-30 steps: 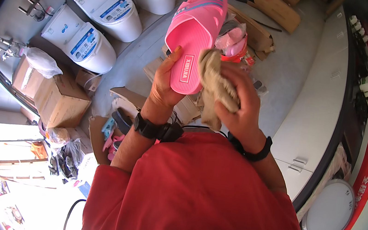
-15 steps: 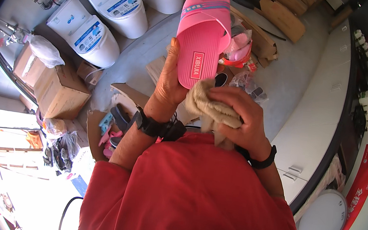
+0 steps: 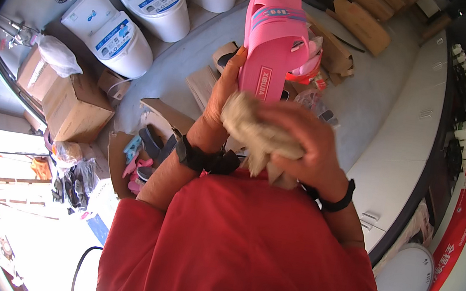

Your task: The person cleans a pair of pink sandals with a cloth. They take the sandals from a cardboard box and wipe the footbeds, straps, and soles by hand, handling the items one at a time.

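Observation:
My left hand (image 3: 221, 97) grips a pink slide slipper (image 3: 266, 50), raised toe-up with a striped strap and the insole facing me. My right hand (image 3: 309, 147) holds a crumpled beige cloth (image 3: 250, 127) just below the slipper's heel, over my left hand's lower part; whether the cloth touches the sole is hard to tell. Beyond the slipper, pink footwear in a red bag (image 3: 308, 67) lies among cardboard. An open cardboard box of slippers (image 3: 119, 163) is below on my left.
Several white toilets (image 3: 128, 49) line the back left, near stacked cartons (image 3: 72, 112) and bagged black footwear (image 3: 71, 186). A long white cabinet (image 3: 383, 165) runs along the right, beside a red banner (image 3: 457, 234) and a round white panel (image 3: 403, 283). Flattened cardboard (image 3: 358, 23) lies at the back.
The slipper has shifted right and slightly upward with my left hand. My right hand has moved the cloth down and left from the insole's right side to around the heel.

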A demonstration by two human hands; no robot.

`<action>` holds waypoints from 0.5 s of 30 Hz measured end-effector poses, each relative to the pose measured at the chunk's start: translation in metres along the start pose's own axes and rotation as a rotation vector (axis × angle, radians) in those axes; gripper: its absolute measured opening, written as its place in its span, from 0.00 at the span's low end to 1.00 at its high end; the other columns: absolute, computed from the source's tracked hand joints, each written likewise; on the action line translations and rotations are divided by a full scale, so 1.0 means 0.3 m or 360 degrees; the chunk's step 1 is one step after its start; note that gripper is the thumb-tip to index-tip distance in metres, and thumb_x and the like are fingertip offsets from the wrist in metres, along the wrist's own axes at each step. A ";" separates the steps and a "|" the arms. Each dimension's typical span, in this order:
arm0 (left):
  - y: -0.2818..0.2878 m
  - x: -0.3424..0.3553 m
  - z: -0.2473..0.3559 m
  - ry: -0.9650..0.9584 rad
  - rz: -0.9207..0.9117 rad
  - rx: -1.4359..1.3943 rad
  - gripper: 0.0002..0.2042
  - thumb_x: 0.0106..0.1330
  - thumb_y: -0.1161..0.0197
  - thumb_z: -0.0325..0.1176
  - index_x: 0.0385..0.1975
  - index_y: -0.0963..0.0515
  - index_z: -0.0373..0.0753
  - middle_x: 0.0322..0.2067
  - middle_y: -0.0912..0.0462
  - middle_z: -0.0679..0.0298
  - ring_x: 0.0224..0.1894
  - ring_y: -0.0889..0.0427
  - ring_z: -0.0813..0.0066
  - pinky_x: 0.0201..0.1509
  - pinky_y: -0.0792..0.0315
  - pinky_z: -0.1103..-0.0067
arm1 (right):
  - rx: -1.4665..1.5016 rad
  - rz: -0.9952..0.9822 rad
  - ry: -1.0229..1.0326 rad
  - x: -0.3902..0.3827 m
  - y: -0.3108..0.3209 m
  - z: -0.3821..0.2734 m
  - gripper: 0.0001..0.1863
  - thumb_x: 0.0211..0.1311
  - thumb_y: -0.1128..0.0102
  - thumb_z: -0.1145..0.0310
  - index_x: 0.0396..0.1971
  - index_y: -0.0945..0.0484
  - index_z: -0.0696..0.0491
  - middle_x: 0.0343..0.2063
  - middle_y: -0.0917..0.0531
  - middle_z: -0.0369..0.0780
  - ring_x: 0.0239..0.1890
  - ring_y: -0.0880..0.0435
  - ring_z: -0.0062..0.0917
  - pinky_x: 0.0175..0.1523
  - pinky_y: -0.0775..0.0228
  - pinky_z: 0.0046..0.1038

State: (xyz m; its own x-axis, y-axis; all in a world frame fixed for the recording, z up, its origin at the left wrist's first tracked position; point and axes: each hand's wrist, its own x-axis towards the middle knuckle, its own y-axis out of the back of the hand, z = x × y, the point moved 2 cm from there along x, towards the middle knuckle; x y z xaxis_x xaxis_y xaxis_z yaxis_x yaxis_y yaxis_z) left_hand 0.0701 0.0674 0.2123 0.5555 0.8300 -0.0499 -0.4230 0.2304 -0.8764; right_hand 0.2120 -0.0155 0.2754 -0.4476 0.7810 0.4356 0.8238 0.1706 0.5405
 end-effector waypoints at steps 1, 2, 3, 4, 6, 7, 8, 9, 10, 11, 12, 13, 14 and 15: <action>0.015 0.008 -0.001 0.0035 -0.0202 -0.0242 0.25 0.66 0.56 0.50 0.52 0.34 0.35 0.45 0.24 0.53 0.45 0.24 0.63 0.52 0.30 0.69 | -0.0142 0.0230 0.0032 0.012 0.026 -0.001 0.24 0.41 0.41 0.73 0.46 0.26 0.49 0.43 0.23 0.42 0.41 0.22 0.35 0.45 0.28 0.31; 0.010 0.008 -0.010 -0.0097 -0.0043 -0.0174 0.25 0.66 0.56 0.49 0.52 0.34 0.34 0.45 0.24 0.53 0.45 0.24 0.63 0.52 0.30 0.69 | -0.0160 0.0351 0.0070 0.027 0.047 0.021 0.24 0.41 0.41 0.74 0.46 0.26 0.49 0.43 0.24 0.42 0.42 0.23 0.36 0.45 0.28 0.31; -0.018 0.016 -0.017 -0.0229 0.0109 -0.0104 0.25 0.66 0.55 0.49 0.52 0.35 0.34 0.44 0.24 0.53 0.45 0.24 0.63 0.52 0.30 0.69 | -0.0184 0.0476 0.0113 0.041 0.065 0.047 0.24 0.42 0.41 0.74 0.46 0.27 0.50 0.43 0.24 0.42 0.44 0.23 0.37 0.46 0.29 0.31; -0.033 0.012 -0.018 -0.0283 0.0170 -0.0056 0.23 0.66 0.54 0.47 0.52 0.34 0.34 0.44 0.24 0.53 0.44 0.24 0.65 0.51 0.29 0.70 | -0.0135 0.0528 0.0009 0.038 0.058 0.075 0.24 0.42 0.42 0.75 0.46 0.27 0.51 0.43 0.24 0.42 0.45 0.24 0.36 0.47 0.30 0.30; -0.021 0.012 -0.020 -0.0288 0.0174 0.0004 0.23 0.66 0.53 0.47 0.52 0.34 0.34 0.44 0.24 0.54 0.44 0.24 0.66 0.50 0.29 0.72 | -0.0204 0.0320 -0.0078 0.009 0.019 0.063 0.25 0.42 0.41 0.74 0.46 0.27 0.51 0.43 0.24 0.42 0.46 0.24 0.35 0.47 0.30 0.30; -0.016 0.011 -0.020 -0.0286 0.0182 0.0066 0.22 0.66 0.52 0.46 0.52 0.34 0.34 0.43 0.24 0.54 0.44 0.24 0.67 0.50 0.29 0.73 | -0.0271 0.0117 -0.0170 -0.007 -0.003 0.056 0.25 0.41 0.40 0.74 0.46 0.27 0.51 0.43 0.24 0.42 0.46 0.24 0.35 0.48 0.31 0.29; -0.018 0.009 -0.016 -0.0298 0.0186 0.0063 0.22 0.66 0.52 0.46 0.52 0.34 0.34 0.43 0.24 0.54 0.44 0.24 0.67 0.50 0.29 0.73 | -0.0182 0.0002 -0.0133 -0.016 -0.006 0.055 0.25 0.40 0.40 0.74 0.46 0.27 0.51 0.44 0.23 0.41 0.45 0.23 0.34 0.48 0.30 0.29; -0.032 0.006 -0.010 -0.0362 0.0145 0.0168 0.22 0.66 0.52 0.45 0.53 0.36 0.36 0.46 0.26 0.55 0.45 0.25 0.68 0.50 0.29 0.74 | -0.0182 -0.0007 -0.0130 -0.007 0.011 0.044 0.25 0.40 0.40 0.74 0.46 0.27 0.51 0.44 0.23 0.41 0.45 0.23 0.34 0.48 0.30 0.29; -0.044 0.001 -0.008 -0.0418 0.0105 0.0273 0.22 0.66 0.52 0.44 0.55 0.37 0.37 0.48 0.28 0.57 0.47 0.26 0.69 0.50 0.29 0.75 | -0.0122 0.0073 -0.0061 0.008 0.040 0.017 0.25 0.39 0.40 0.74 0.45 0.27 0.51 0.44 0.23 0.41 0.45 0.23 0.34 0.48 0.30 0.29; -0.050 -0.002 -0.009 -0.0472 0.0064 0.0379 0.23 0.67 0.51 0.43 0.57 0.39 0.38 0.51 0.29 0.58 0.48 0.26 0.70 0.50 0.29 0.75 | -0.0061 0.0155 0.0007 0.015 0.063 0.006 0.25 0.39 0.41 0.74 0.45 0.26 0.52 0.43 0.23 0.41 0.45 0.23 0.34 0.48 0.30 0.30; -0.043 0.003 -0.014 -0.0463 0.0134 0.0268 0.25 0.65 0.46 0.38 0.61 0.42 0.44 0.51 0.29 0.62 0.48 0.27 0.75 0.49 0.28 0.79 | -0.0239 0.0406 0.0038 0.010 0.093 0.021 0.24 0.40 0.42 0.75 0.44 0.26 0.55 0.42 0.23 0.42 0.44 0.23 0.34 0.48 0.31 0.29; -0.038 0.007 -0.024 -0.0582 0.0088 0.0376 0.24 0.65 0.45 0.37 0.61 0.40 0.45 0.47 0.26 0.64 0.46 0.26 0.77 0.49 0.29 0.81 | -0.0042 0.0604 0.0126 0.050 0.123 0.007 0.23 0.41 0.43 0.75 0.43 0.26 0.58 0.40 0.22 0.43 0.42 0.22 0.34 0.47 0.31 0.27; -0.038 -0.003 -0.027 -0.0555 0.0128 0.0553 0.24 0.65 0.46 0.37 0.61 0.39 0.44 0.46 0.26 0.65 0.45 0.26 0.79 0.49 0.30 0.82 | -0.0175 0.0715 0.0126 0.077 0.163 0.004 0.22 0.41 0.43 0.76 0.43 0.27 0.59 0.38 0.22 0.44 0.40 0.22 0.35 0.46 0.31 0.27; -0.043 -0.004 -0.031 -0.0520 0.0154 0.0730 0.23 0.66 0.46 0.37 0.60 0.39 0.44 0.44 0.25 0.66 0.44 0.26 0.81 0.49 0.31 0.82 | -0.0424 0.0826 0.0086 0.089 0.199 0.031 0.21 0.43 0.44 0.76 0.43 0.27 0.58 0.38 0.22 0.43 0.38 0.22 0.33 0.45 0.31 0.26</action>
State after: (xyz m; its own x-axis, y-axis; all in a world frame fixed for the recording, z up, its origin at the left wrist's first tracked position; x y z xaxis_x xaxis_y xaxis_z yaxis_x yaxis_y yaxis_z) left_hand 0.0815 0.0587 0.2192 0.2794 0.9554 0.0954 -0.7689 0.2821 -0.5738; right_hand 0.2524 0.0211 0.3125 -0.0320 0.6889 0.7242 0.8272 -0.3884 0.4060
